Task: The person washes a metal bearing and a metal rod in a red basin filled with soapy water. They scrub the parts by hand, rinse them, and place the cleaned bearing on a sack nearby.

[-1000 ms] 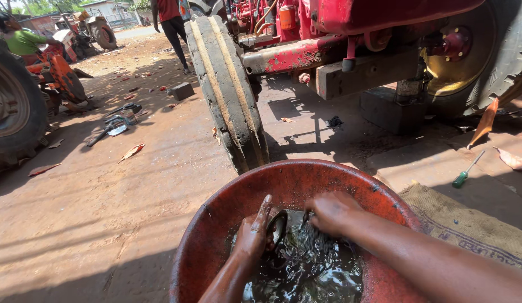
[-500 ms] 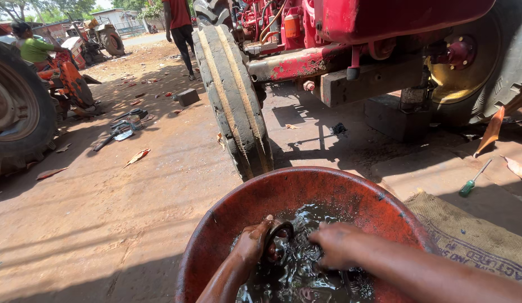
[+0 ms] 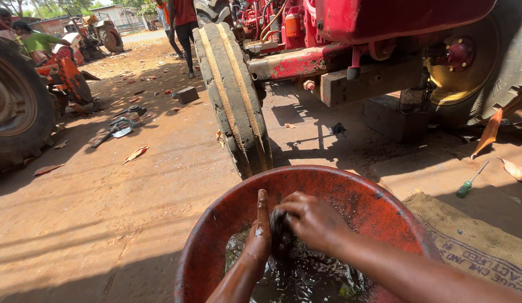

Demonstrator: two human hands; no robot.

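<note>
- A small dark part [image 3: 280, 233] is held between the two hands over a round red basin [image 3: 350, 193]; it is clamped there, low in the middle of the basin, just above the dark oily liquid [image 3: 306, 278] that fills the bottom.
- The left hand [image 3: 260, 235] is set upright with its fingers straight and pressed flat against the left side of the part; the hand is wet and blackened.
- The right hand [image 3: 312, 220] is curled over the part from the right, the fingers closed around it — so both hands are together, touching the same piece.
- What kind of part it is cannot be told; most of it is hidden by the hands.
- The basin is stood on bare reddish ground [image 3: 103, 213], its right side just beside a burlap sack [image 3: 474, 241] laid flat.
- A green-handled screwdriver [image 3: 470, 180] is seen on the ground beyond the sack, well apart from the hands.
- A narrow ribbed front tyre [image 3: 233, 95] of a red tractor [image 3: 384, 33] is stood just behind the basin; a yellow-hubbed rear wheel [image 3: 485, 62] is seen at the far right.
- Tools [image 3: 120, 126] are scattered on the ground to the far left, near another large tyre [image 3: 16, 106] — and a person in a green shirt [image 3: 39, 42] is crouched behind it.
</note>
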